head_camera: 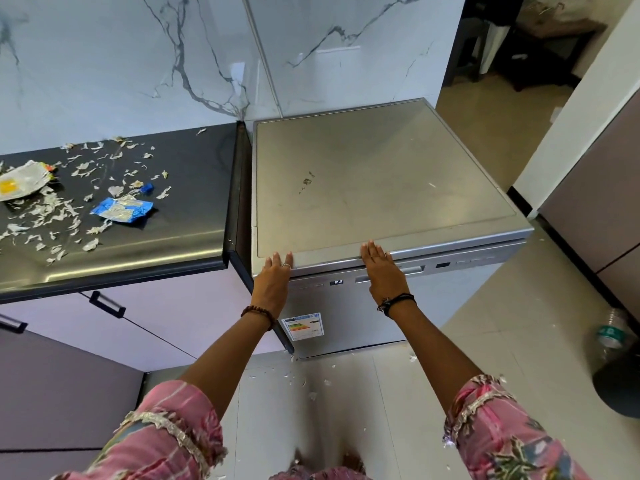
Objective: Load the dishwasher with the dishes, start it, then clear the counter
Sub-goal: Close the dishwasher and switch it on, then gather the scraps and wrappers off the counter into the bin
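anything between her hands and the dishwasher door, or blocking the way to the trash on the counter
Nothing visible. The left hand and right hand lie flat on the dishwasher's front top edge. The wrappers and scraps lie uncovered on the counter.

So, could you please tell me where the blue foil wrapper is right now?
In the head view the blue foil wrapper lies on the black counter at left, among paper scraps, left of the dishwasher.

Silver dishwasher (381, 174), black counter (173, 188), pink sleeves (166, 431).
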